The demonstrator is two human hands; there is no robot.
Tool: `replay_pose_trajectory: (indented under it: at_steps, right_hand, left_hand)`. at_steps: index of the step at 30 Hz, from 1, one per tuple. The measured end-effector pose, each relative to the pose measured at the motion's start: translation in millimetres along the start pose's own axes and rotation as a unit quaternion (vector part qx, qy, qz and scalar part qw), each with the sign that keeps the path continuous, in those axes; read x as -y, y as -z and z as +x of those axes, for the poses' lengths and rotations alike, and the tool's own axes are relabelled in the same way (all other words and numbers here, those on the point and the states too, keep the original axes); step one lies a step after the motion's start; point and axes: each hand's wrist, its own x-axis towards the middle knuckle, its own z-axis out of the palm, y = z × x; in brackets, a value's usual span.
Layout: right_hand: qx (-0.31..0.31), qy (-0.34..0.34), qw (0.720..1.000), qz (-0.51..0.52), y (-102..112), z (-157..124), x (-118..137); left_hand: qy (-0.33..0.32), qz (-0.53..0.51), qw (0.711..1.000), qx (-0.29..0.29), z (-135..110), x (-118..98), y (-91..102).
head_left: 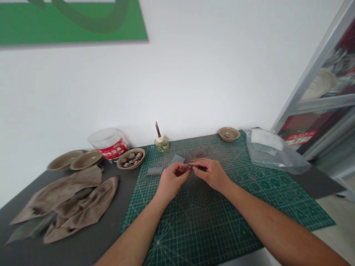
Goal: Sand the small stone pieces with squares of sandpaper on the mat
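Over the green cutting mat (222,229), my left hand (173,181) and my right hand (212,173) meet at the fingertips. Both hands are closed in a pinch around a small dark piece, mostly hidden by the fingers and too small to name. Just left of my left hand lies a flat grey strip (154,170), which looks like sandpaper. Behind that hand is a second, blue-grey piece (177,159). A brownish flat patch (199,153) lies on the mat beyond my right hand.
At the back stand a small bottle (162,144) with dark sticks, a bowl of round nuts or stones (131,159), and a lidded plastic tub (109,145). Brown cloths (83,210) and shallow bowls (87,160) are left. A bowl (229,134) and clear plastic bag (274,151) are right.
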Motion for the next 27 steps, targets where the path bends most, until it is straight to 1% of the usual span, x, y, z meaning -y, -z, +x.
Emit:
replay_pose_trajectory:
  at_steps: [4, 6, 8, 10, 14, 18, 21, 24, 27]
  right_hand:
    - [-0.005, 0.06, 0.995, -0.085, -4.6, -2.1, 0.1]
    - [-0.009, 0.099, 0.986, -0.136, -6.0, -2.5, -1.0]
    - [-0.027, 0.119, 0.977, -0.174, -6.6, -2.6, -1.9]
    - [-0.036, 0.129, 0.972, -0.194, -6.8, -2.9, -1.9]
    - [-0.007, 0.169, 0.962, -0.214, -7.4, -4.1, 0.0]
    - [-0.018, 0.17, 0.958, -0.229, -7.9, -5.9, 2.2]
    - [-0.008, 0.18, 0.957, -0.229, -8.9, -7.2, 3.4]
    - [-0.015, 0.146, 0.961, -0.233, -8.5, -7.0, 2.3]
    - [0.011, 0.109, 0.964, -0.244, -4.3, -5.2, -1.2]
  left_hand:
    - [0.01, 0.002, 1.0, -0.009, -1.2, 0.5, -0.7]
    - [0.012, 0.002, 1.0, -0.021, -2.7, 0.5, -1.2]
    - [0.013, -0.004, 0.999, -0.029, -4.0, -0.1, -1.7]
    - [0.012, 0.001, 0.999, -0.033, -4.6, -0.9, -2.0]
    - [0.005, 0.03, 0.998, -0.052, -4.6, -0.6, -1.2]
    - [0.009, -0.008, 0.999, -0.047, -5.4, 0.6, -0.6]
    - [0.004, -0.004, 0.998, -0.058, -6.4, -1.7, -1.4]
    - [0.006, -0.018, 0.998, -0.068, -6.4, -5.9, -2.2]
    - [0.002, -0.037, 0.996, -0.085, -4.7, -7.2, -1.3]
